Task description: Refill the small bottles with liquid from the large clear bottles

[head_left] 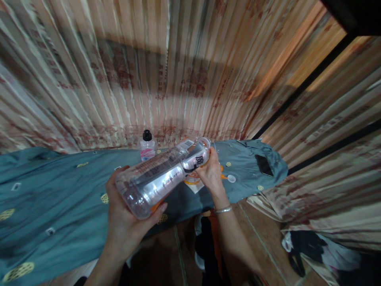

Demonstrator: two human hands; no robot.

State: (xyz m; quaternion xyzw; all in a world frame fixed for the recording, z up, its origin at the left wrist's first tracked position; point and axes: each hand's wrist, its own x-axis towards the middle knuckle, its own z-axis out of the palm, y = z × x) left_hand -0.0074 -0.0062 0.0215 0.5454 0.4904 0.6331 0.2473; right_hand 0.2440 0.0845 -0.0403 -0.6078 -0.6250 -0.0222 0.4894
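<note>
A large clear plastic bottle (pixel 163 174) with a silvery printed label is held tilted in front of me, its neck end up and to the right. My left hand (pixel 127 214) is wrapped round its base, thumb along the underside. My right hand (pixel 212 171), with a silver bangle on the wrist, grips the neck end from the right. Partly hidden below the bottle is an item with an orange rim (pixel 193 182) and a whitish corner. Just right of my right hand lies a small spoon (pixel 231 178) with a white bowl and an orange handle.
A small clear bottle (pixel 148 147) with a black cap and pink label stands at the back. A dark phone (pixel 264 165) lies to the right on the teal cloth (pixel 68 186). Pleated curtains (pixel 178 79) rise behind. Dark clothing (pixel 306 246) lies low at right.
</note>
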